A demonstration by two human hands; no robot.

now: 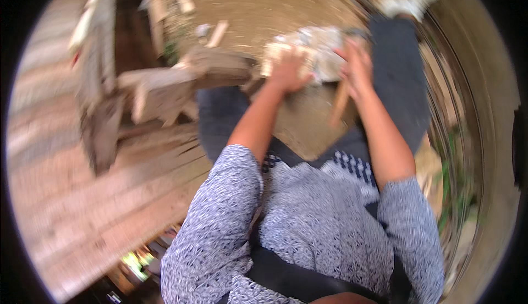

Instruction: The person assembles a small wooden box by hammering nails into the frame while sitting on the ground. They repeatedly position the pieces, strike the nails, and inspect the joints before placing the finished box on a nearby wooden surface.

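My left hand [289, 72] lies with its fingers spread on a pale wooden piece [273, 56], pressed against its top. Beside that wood, between my two hands, is a whitish-grey, stone-like block [325, 56], blurred by motion. My right hand [357, 68] is closed round the wooden handle [340, 105] of what looks like a hammer. The handle sticks out below the hand toward my lap. A dark grey part, probably the hammer's head [358, 33], shows just past my fingers.
A rough wooden bench or frame [159, 87] stands at my left over weathered planks [132, 194]. Wood offcuts [219, 33] lie on the brown dirt ground [258, 1]. My dark-trousered leg [399, 73] stretches out at the right, beside a pale wall or kerb [489, 84].
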